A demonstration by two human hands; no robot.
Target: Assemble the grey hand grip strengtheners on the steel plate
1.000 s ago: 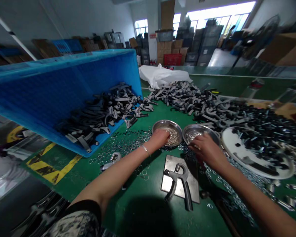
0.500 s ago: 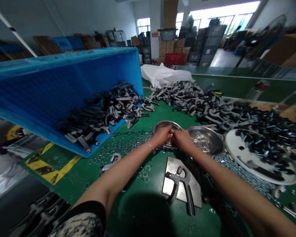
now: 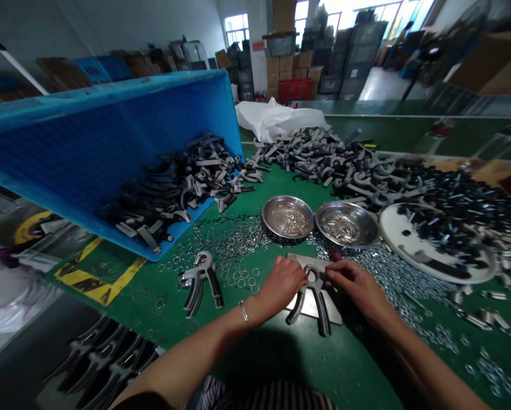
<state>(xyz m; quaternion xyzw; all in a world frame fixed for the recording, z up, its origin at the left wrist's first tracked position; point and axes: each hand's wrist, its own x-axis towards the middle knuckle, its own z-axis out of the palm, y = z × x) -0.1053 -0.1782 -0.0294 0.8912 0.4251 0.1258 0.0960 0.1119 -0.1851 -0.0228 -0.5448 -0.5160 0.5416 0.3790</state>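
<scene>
A grey and black hand grip strengthener (image 3: 320, 304) lies on a metal plate (image 3: 296, 259), its handles toward me. My left hand (image 3: 282, 285) is at its upper left side, fingers curled together; whatever they pinch is hidden. Close to its right side is my right hand (image 3: 358, 285), with thumb and fingertips brought together; I cannot make out what is between them. Behind them stand a steel bowl of small nuts or rings (image 3: 276, 219) and another bowl with small metal pins (image 3: 369, 228). A second hand grip (image 3: 202, 279) lies left of my left hand.
A tipped blue crate (image 3: 153, 114) holds many grip parts at the left. More grip handles (image 3: 319, 156) are heaped at the back. Loose rings (image 3: 238, 250) and washers lie scattered. At the right is a white tray (image 3: 413, 267) with black knobs and bolts.
Both hands have left the steel bowl of small pieces and come down toward me to the hand grip on the metal plate. My view has also shifted slightly.
</scene>
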